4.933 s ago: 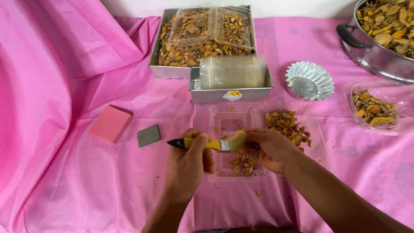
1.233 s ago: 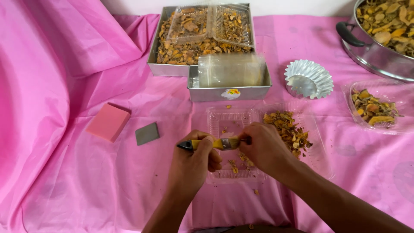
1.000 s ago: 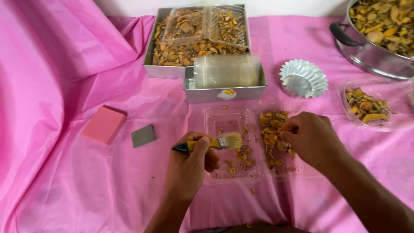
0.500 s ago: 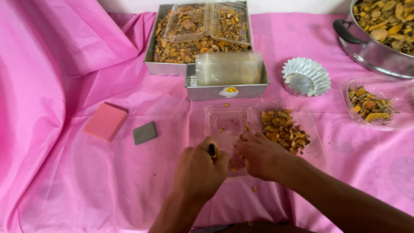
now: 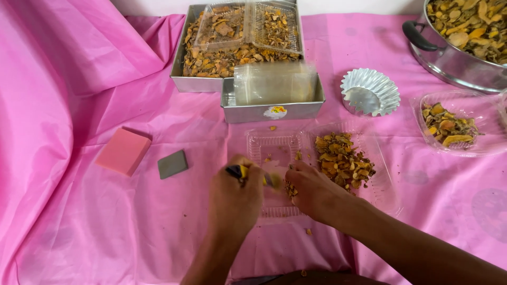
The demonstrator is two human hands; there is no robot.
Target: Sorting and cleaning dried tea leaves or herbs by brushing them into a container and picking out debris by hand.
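Left hand [image 5: 235, 198] gripping yellow-handled brush [image 5: 248, 173] in closed fist over clear tray [image 5: 274, 145]. Right hand [image 5: 311, 192] pinching dried pieces [image 5: 289, 188], fingers curled shut.

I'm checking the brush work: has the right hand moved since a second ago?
Yes. The right hand has come back left, off the pile of dried pieces, to the brush over the clear tray.

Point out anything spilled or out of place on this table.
A few dried yellow-brown crumbs lie loose on the pink cloth, outside the clear tray: one below the right hand, another by the metal tin. Nothing else looks askew.
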